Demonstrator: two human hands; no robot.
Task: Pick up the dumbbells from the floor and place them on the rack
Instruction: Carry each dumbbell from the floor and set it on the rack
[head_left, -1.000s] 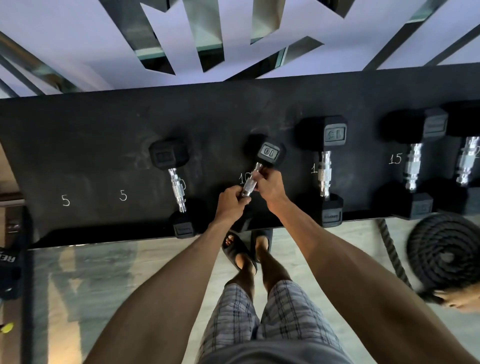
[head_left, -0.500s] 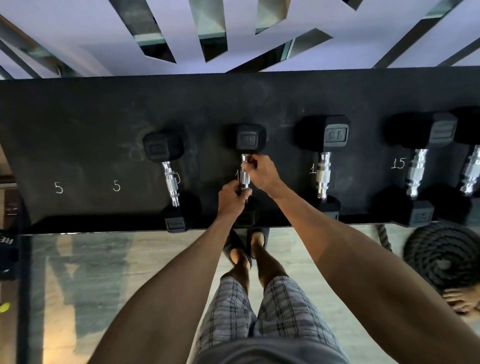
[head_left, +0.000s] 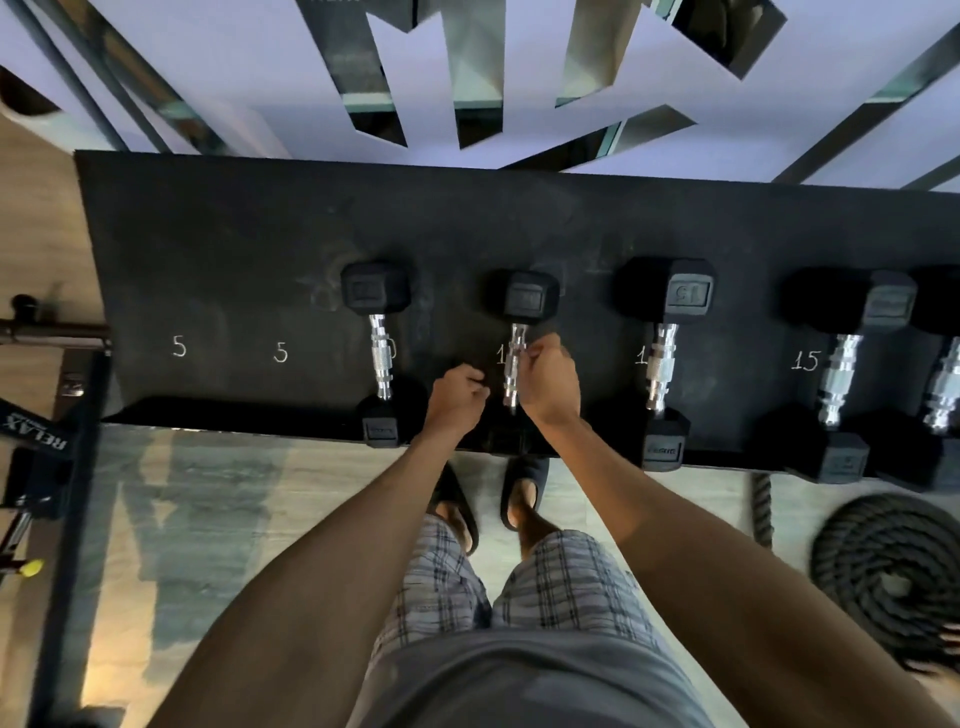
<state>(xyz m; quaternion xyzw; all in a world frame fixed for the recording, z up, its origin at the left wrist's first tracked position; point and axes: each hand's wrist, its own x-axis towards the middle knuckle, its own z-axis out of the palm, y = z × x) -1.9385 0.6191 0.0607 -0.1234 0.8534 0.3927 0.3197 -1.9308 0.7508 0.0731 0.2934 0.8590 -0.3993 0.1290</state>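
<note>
Dumbbell (head_left: 519, 338) lying on the black rack (head_left: 260, 234), handle running front to back, far head toward the rack's back edge, near head at the front edge and mostly hidden in shadow behind the wrists. Right hand (head_left: 548, 382) against the chrome handle's right side, fingers (head_left: 535, 353) curled loosely onto it, pinching the bar near its far end. Left hand (head_left: 457, 397) just left of the handle, apart from it, fingers curled in a loose fist around nothing; somewhat blurred.

To the left on the same rack, a second small dumbbell (head_left: 379, 353), parallel, near head at the front edge. To the right, a larger dumbbell (head_left: 662, 358) marked 15, then two more big ones (head_left: 841, 374) toward the rack's right end. Chalk numbers (head_left: 179, 345) "5" and "5" on the bare left part of the rack, "15" further right.

Below the front edge, on the floor: two feet in dark slippers (head_left: 524, 488), plaid shorts (head_left: 545, 582) above them, a coiled black rope (head_left: 888, 571) at the right.
</note>
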